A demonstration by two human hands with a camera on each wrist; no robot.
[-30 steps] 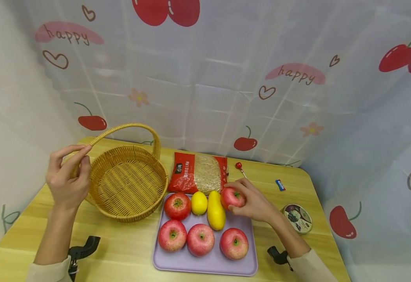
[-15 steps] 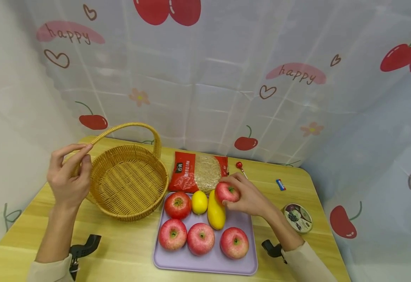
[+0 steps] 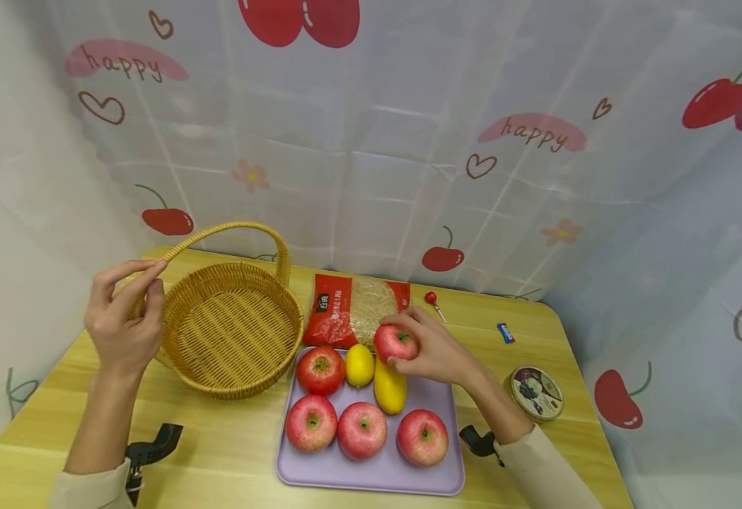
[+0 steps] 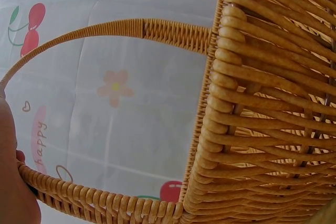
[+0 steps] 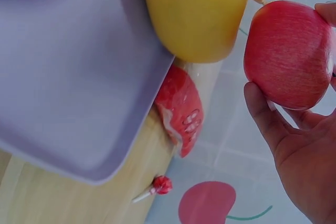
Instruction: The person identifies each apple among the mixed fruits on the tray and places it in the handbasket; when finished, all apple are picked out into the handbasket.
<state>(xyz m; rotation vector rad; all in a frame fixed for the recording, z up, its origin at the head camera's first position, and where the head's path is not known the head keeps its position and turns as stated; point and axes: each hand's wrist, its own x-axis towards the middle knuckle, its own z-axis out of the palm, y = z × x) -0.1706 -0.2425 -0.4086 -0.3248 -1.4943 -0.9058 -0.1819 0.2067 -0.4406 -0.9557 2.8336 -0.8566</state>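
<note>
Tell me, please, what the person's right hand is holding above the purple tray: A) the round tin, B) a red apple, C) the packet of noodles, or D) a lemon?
B: the right hand grips a red apple, lifted above the purple tray.

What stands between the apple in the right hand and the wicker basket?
Nothing visible blocks it. The right hand holds the apple lifted above the tray; the lemon and noodle packet lie lower. The left hand pinches the basket handle at the far side.
</note>
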